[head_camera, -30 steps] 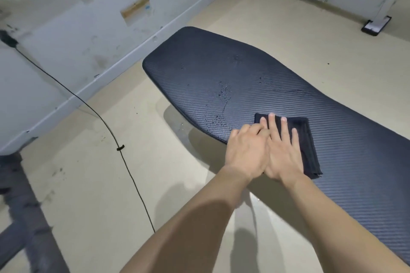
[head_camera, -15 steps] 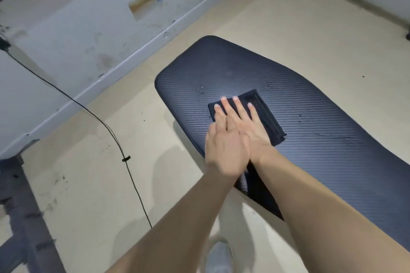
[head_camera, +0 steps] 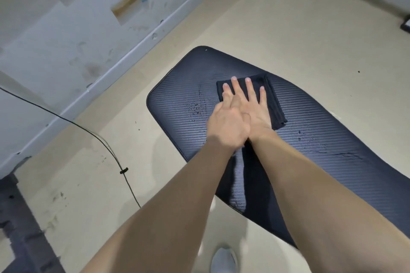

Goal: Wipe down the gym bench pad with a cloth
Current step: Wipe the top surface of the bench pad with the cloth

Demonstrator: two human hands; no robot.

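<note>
Pressing folded dark cloth (head_camera: pixel 273 99) flat, frame centre, upper end of bench pad (head_camera: pixel 332 139): right hand (head_camera: pixel 253 106) fingers straight, spread; left hand (head_camera: pixel 228 125) flat, overlapping it. Nothing gripped. Advice: even pressure, sweep frame-left over droplets (head_camera: pixel 196 107).

The pad (head_camera: pixel 332 139) runs from the centre of the frame down to the lower right, over the floor (head_camera: pixel 266 17). The cloth (head_camera: pixel 274 99) lies on the pad near its upper end. The right hand (head_camera: pixel 255 113) lies flat on the cloth, fingers towards the top of the frame. The left hand (head_camera: pixel 226 124) lies partly over it on its left side. Droplets (head_camera: pixel 197 106) sit on the pad just left of the cloth. The wall (head_camera: pixel 66 40) fills the upper left, with a cable (head_camera: pixel 106 142) trailing from it across the floor left of the pad. A shoe (head_camera: pixel 224 259) stands at the bottom edge, between the forearms.
</note>
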